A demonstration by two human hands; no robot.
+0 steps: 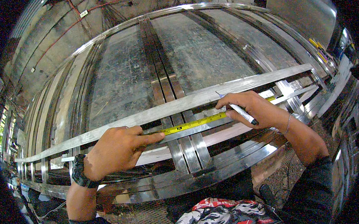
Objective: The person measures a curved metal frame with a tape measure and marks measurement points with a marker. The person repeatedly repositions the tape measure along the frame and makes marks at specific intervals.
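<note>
A yellow tape measure blade (200, 122) lies stretched along a narrow shiny metal bar (228, 120), between my hands. My left hand (115, 149) is closed about the blade's left part, its index finger laid along the tape; the thumb and other fingertips are hidden. In my right hand (257, 106) is a white marker pen (238, 108), its dark end toward me and its thin tip pointing away. That hand hovers over or rests on the tape; contact is unclear. The blade reappears to the right of it. Just beyond both hands runs a long pale metal tube (147, 114).
Shiny metal rails form a large frame (123, 196) with cross strips (187, 151) and open gaps. Dark sheet panels (121, 70) fill its far side. Yellow-handled tools (318, 50) lie at the far right. A red cable (60, 45) crosses the concrete floor behind the frame.
</note>
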